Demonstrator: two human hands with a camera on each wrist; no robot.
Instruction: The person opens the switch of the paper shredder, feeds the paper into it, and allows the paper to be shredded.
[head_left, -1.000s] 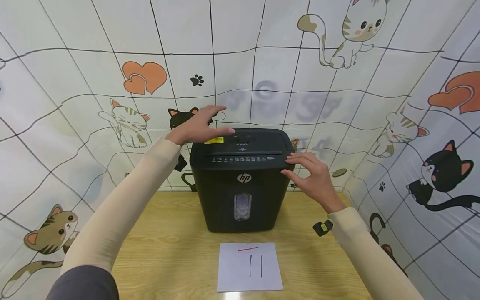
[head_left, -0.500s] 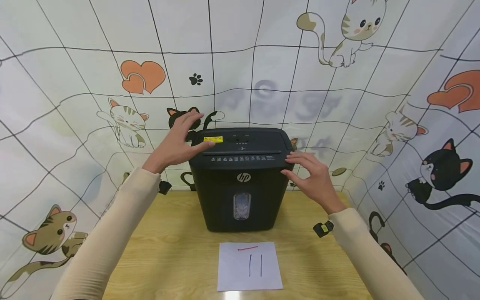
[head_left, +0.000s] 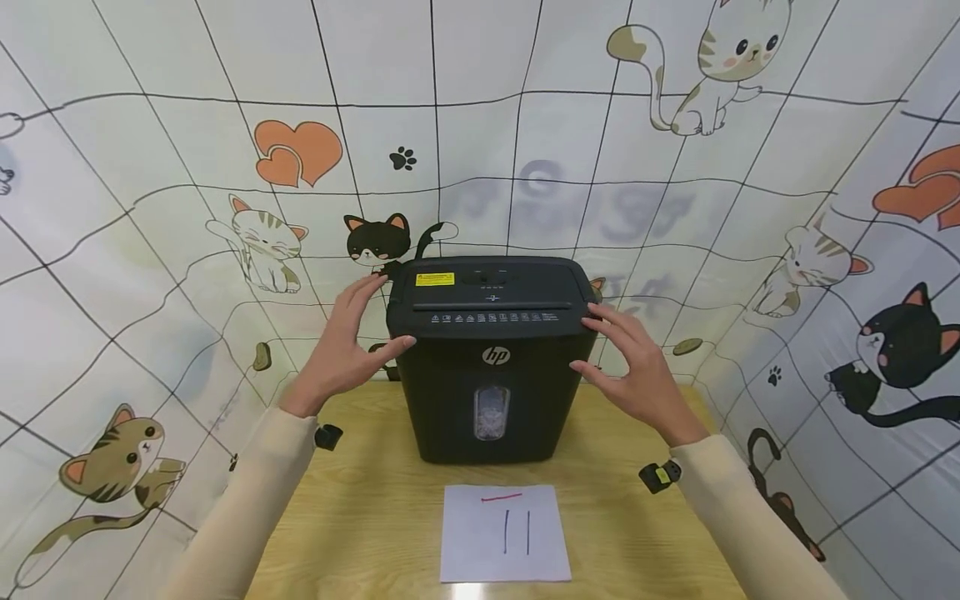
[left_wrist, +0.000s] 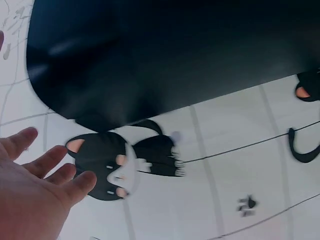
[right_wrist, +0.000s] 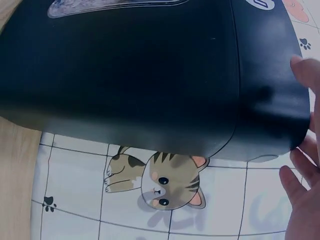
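Observation:
A black HP paper shredder (head_left: 487,400) stands upright on the wooden table, paper bits visible through its front window (head_left: 491,414). My left hand (head_left: 337,354) is at the shredder's upper left side, fingers spread; in the left wrist view the fingers (left_wrist: 55,167) look apart from the black body. On the other side, my right hand (head_left: 637,375) has its fingers extended by the upper right edge. The right wrist view shows the right thumb (right_wrist: 306,72) at the front edge; whether it touches is hard to tell. Neither hand grips anything.
A white sheet of paper (head_left: 504,537) with two dark lines and a red stroke lies on the wooden table (head_left: 360,517) before the shredder. A grid-patterned cloth with cartoon cats (head_left: 480,133) hangs behind and along both sides. Small cameras (head_left: 660,477) sit on the wrists.
My left hand has gone from above the shredder's lid leftward and down to its left side. The right hand stays by the right edge, its thumb slightly lower. The shredder has not moved.

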